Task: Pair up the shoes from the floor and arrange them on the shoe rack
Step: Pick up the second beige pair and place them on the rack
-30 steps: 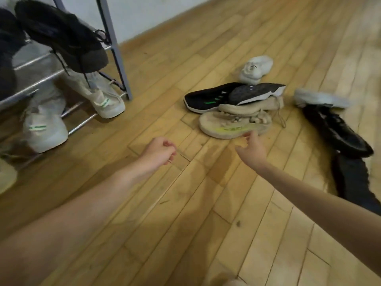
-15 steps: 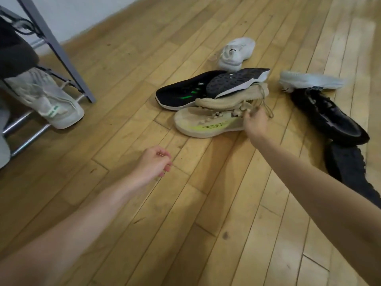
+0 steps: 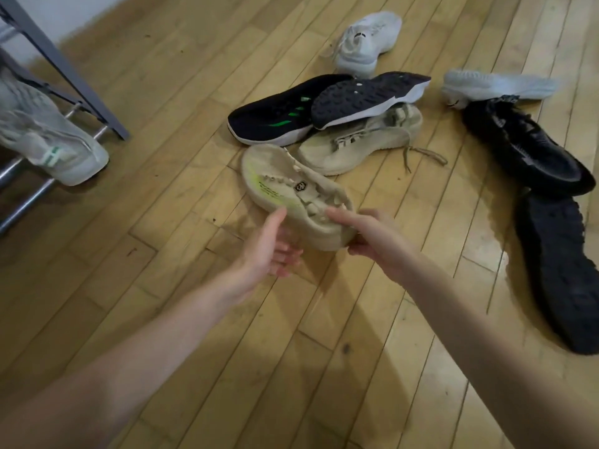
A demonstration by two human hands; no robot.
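On the beige shoe that I hold there is a small black badge with a pale mark on the tongue, but I cannot read it. Along its yellow-green stripe runs a line of dark print, too blurred for me to read. The white shoe far away has a small dark mark at the heel, not readable. I find no other text or number.
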